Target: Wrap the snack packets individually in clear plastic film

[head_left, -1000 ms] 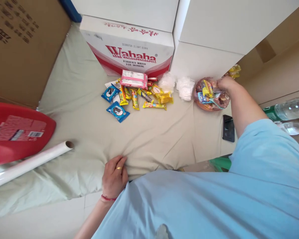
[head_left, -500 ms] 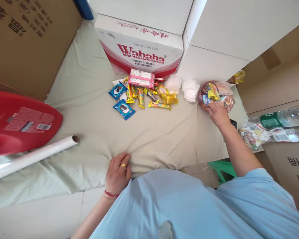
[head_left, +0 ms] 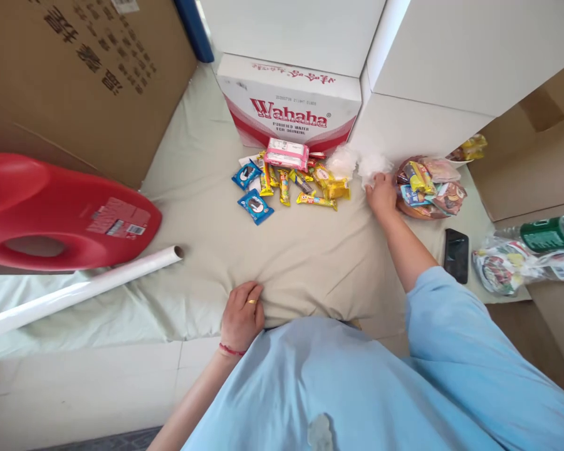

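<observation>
My left hand [head_left: 243,315] rests on the front edge of the pale cloth [head_left: 310,257], fingers curled under, nothing showing in them. Over at the right, my right hand [head_left: 382,195] has its fingers bent onto the near side of a crumpled clear plastic bag [head_left: 374,165]. A second clear bag [head_left: 342,161] lies just left of it. Right of that hand stands a round bowl [head_left: 425,214] filled with packaged snacks. Left of the bags are small yellow snack packs [head_left: 317,201], blue cookie packs [head_left: 255,207] and a pink-and-white packet [head_left: 286,154].
A Wahaha carton [head_left: 289,106] stands behind the snacks against white cabinets. To the left are a red plastic jug [head_left: 66,207], a white roll [head_left: 89,288] and a large cardboard box [head_left: 75,81]. At right lie a black phone [head_left: 456,255] and a green-labelled bottle [head_left: 549,234].
My right hand has moved left from the snack bowl to the crumpled plastic bag. My left hand stays on the cloth edge. The view has shifted slightly.
</observation>
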{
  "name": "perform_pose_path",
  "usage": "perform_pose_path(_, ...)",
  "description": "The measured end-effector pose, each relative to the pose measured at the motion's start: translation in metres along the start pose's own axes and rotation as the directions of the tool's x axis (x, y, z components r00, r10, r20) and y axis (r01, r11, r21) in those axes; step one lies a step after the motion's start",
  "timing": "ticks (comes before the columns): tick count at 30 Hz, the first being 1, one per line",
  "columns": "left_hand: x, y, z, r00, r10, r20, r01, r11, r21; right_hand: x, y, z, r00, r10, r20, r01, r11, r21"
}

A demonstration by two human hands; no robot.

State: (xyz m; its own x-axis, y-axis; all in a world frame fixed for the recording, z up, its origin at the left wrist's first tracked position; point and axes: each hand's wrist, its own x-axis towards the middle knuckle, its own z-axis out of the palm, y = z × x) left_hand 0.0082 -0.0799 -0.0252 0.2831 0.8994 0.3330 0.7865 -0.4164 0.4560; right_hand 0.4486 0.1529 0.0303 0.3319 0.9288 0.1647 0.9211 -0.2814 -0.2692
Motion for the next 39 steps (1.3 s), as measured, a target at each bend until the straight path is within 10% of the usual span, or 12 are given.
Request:
perform_pose_path(10, 0.003, 0.002, -0.003, 0.992, 0.096, -0.077, -0.097, 0.995, -0.004, -0.057, 0.026, 0.011, 0.963, 0.232, -0.134, -0.154, 0.889, 0.430)
perform_pose_path(14, 0.003, 0.003, -0.004, 0.995, 0.059, -0.082, -0.066, 0.994, -0.088, -0.123, 0.031, -0.007, 0.923, 0.374, 0.095, -0.270, 0.449, 0.852)
perform_pose_path(18, 0.009, 0.011, -0.012, 0.979, -0.188, -0.077, 0.156, 0.937, -0.313, -0.178, 0.021, -0.034, 0.921, 0.185, 0.342, -0.348, 0.000, 0.937)
perform_pose_path(21, 0.023, 0.026, -0.019, 0.899, -0.434, 0.057, 0.407, 0.779, -0.477, -0.198, 0.005, -0.049, 0.895, 0.066, 0.442, -0.429, -0.153, 0.891)
perform_pose_path(25, 0.050, 0.054, -0.021, 0.791, -0.474, 0.387, 0.588, 0.413, -0.695, -0.206, -0.024, -0.052, 0.862, -0.085, 0.500, -0.507, -0.151, 0.849)
perform_pose_path(31, 0.084, 0.082, -0.015, 0.801, -0.302, 0.516, 0.561, 0.079, -0.824, -0.222, -0.076, -0.044, 0.728, -0.348, 0.591, -0.652, -0.086, 0.753)
perform_pose_path(35, 0.090, 0.085, -0.014, 0.785, -0.220, 0.578, 0.607, 0.093, -0.789, -0.235, -0.095, -0.040, 0.652, -0.443, 0.615, -0.706, -0.059, 0.705)
perform_pose_path(39, 0.087, 0.084, -0.014, 0.737, -0.262, 0.623, 0.669, 0.149, -0.729, -0.239, -0.094, -0.039, 0.681, -0.415, 0.604, -0.695, -0.106, 0.711)
